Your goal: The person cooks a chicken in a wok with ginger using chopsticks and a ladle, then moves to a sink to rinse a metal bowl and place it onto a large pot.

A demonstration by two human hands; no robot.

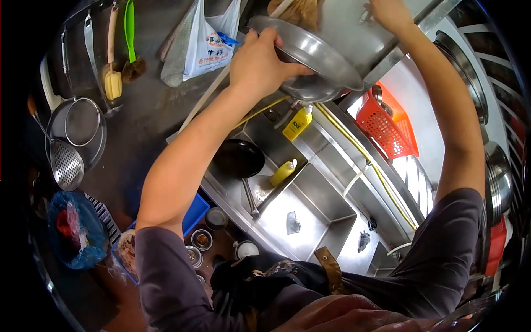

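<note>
My left hand (257, 63) grips the rim of a wide stainless steel bowl (326, 52), thumb on the near side and fingers over the edge. The bowl is tilted and raised above the sinks, and a second rounded metal surface shows under it. At the top edge of the view my right hand (390, 16) reaches up against a metal panel (354, 41). Its fingers are bent at a small shiny piece, perhaps a handle; the frame edge partly cuts the hand off.
Below is a steel sink (315, 193) with a black frying pan (239, 159) and yellow bottles (297, 123). A red basket (387, 124) stands to the right. Strainers (83, 122) and brushes (113, 83) hang left, near a white plastic bag (207, 47). Metal basins (498, 177) stand far right.
</note>
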